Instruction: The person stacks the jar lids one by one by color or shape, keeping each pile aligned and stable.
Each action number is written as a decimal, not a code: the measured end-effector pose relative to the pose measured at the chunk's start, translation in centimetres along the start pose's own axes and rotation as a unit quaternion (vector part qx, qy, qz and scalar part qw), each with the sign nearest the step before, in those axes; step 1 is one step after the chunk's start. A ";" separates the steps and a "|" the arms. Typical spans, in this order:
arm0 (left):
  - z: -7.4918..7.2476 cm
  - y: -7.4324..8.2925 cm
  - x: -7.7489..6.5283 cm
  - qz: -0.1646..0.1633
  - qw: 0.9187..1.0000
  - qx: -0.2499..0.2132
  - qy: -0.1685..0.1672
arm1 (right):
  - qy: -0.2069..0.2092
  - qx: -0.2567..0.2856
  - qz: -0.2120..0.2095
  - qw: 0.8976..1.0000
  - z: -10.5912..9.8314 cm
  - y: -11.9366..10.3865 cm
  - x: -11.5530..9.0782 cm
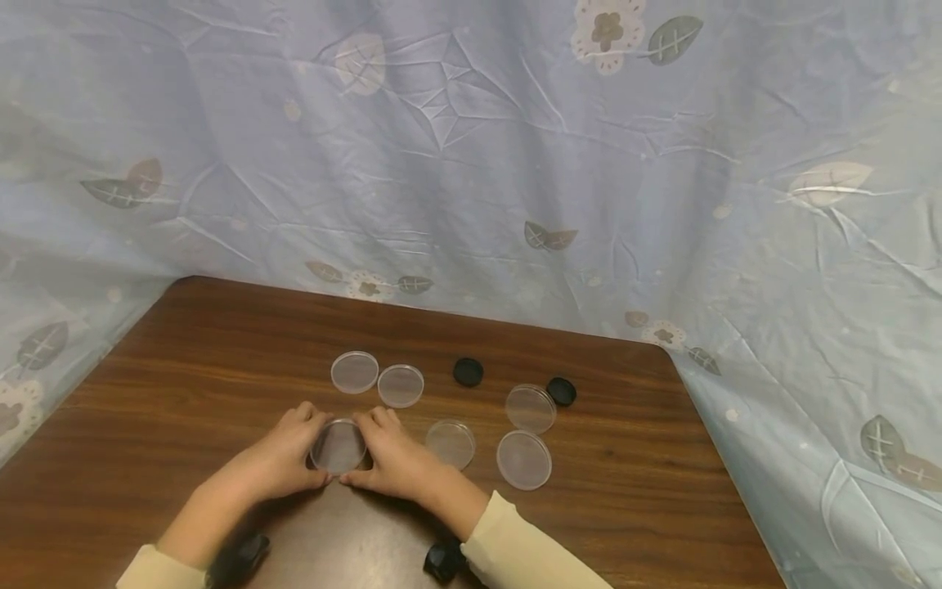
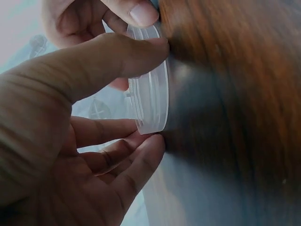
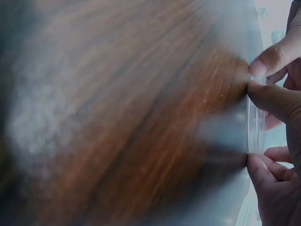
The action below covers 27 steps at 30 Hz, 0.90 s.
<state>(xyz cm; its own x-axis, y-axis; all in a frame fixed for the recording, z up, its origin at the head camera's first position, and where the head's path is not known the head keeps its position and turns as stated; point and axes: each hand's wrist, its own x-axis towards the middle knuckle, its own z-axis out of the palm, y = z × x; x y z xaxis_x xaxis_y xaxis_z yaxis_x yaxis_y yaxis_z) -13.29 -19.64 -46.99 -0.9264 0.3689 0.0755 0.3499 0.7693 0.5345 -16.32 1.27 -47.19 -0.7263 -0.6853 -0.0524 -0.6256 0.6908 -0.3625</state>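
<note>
A clear round petri dish [image 1: 338,448] sits on the wooden table at the left of centre, held between both hands. My left hand [image 1: 287,458] grips its left rim, thumb at the near side and fingers at the far side. From the right, my right hand [image 1: 397,458] grips the opposite rim in the same way. Both thumb tips nearly meet at the near edge. Seen edge-on in the left wrist view, the dish [image 2: 153,106] shows layered rims, with its lower edge close to the table. The right wrist view shows only a thin strip of its side.
Two clear dishes [image 1: 355,372] lie just beyond the hands. Right of the right hand is another clear dish [image 1: 452,442], with two more dishes [image 1: 524,460] farther right. Two round black caps [image 1: 468,372] lie toward the back. A patterned cloth [image 1: 441,180] hangs behind the table.
</note>
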 end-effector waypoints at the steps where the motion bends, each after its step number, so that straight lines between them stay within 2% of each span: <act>1: 0.1 0.1 -0.1 -0.002 1.000 0.000 0.000 | -0.001 0.005 0.002 1.000 0.0 0.0 -0.1; 6: -0.1 0.3 -0.1 -0.011 1.000 0.003 -0.014 | 0.005 0.042 0.007 0.999 -0.7 0.8 -0.8; 9: -0.8 0.5 0.1 -0.014 1.000 0.006 -0.017 | 0.019 0.071 0.007 0.997 -1.8 2.0 -1.2; 12: -1.7 0.8 0.8 -0.006 1.000 0.015 -0.007 | 0.041 0.095 0.012 0.995 -2.9 3.6 -1.4; 18: -2.5 1.7 3.9 0.017 0.999 0.038 0.002 | 0.068 0.118 0.044 0.990 -4.4 6.6 -1.4; 23: -2.1 2.2 6.8 0.045 0.998 0.046 -0.012 | 0.056 0.121 0.076 0.988 -4.9 8.0 -1.4; 27: -1.4 2.2 9.1 0.052 0.997 0.042 -0.034 | 0.049 0.142 0.097 0.984 -4.9 8.7 -1.2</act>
<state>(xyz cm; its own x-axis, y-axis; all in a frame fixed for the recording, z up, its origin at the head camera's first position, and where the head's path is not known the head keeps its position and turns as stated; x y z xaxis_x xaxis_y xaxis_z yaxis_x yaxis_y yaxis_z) -21.10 -15.30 -43.91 -0.8741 0.4809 0.0683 0.4562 0.7648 0.4549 -22.26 9.21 -45.75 -0.8568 -0.5122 -0.0601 -0.3785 0.7037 -0.6013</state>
